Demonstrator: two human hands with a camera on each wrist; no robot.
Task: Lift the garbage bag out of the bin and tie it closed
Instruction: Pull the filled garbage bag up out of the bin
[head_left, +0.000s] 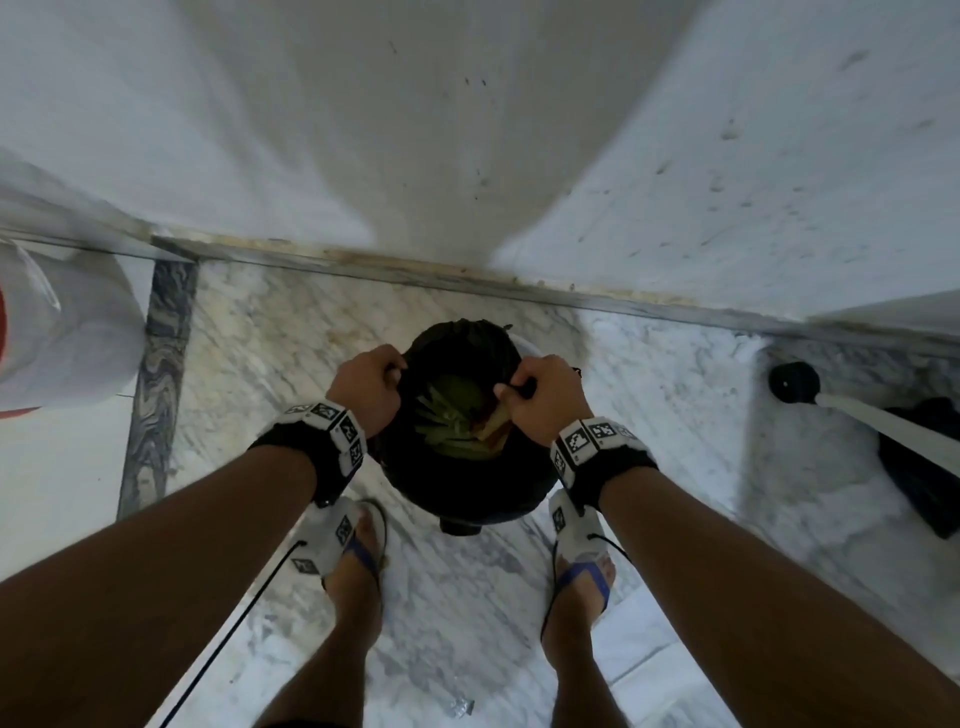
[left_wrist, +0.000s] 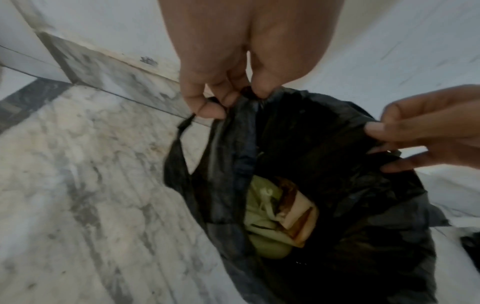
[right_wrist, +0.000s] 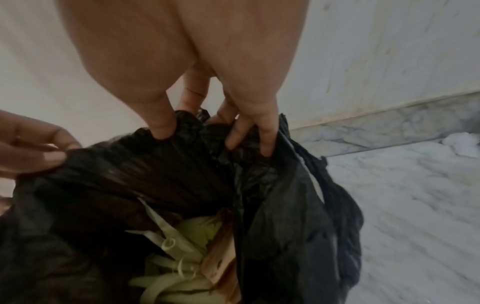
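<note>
Two hands, left hand (head_left: 370, 388) and right hand (head_left: 540, 393), each grip pinching black garbage bag (head_left: 462, 480) rim, no readable writing

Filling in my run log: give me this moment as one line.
left hand: grips garbage bag rim | right hand: grips opposite rim | bag: open, untied | contents: green scraps visible

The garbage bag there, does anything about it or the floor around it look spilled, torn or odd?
Nothing stands out. The black garbage bag shows no tear, and the green scraps lie inside its open mouth. The left hand and right hand each grip an edge. One small crumpled scrap lies on the floor.
</note>
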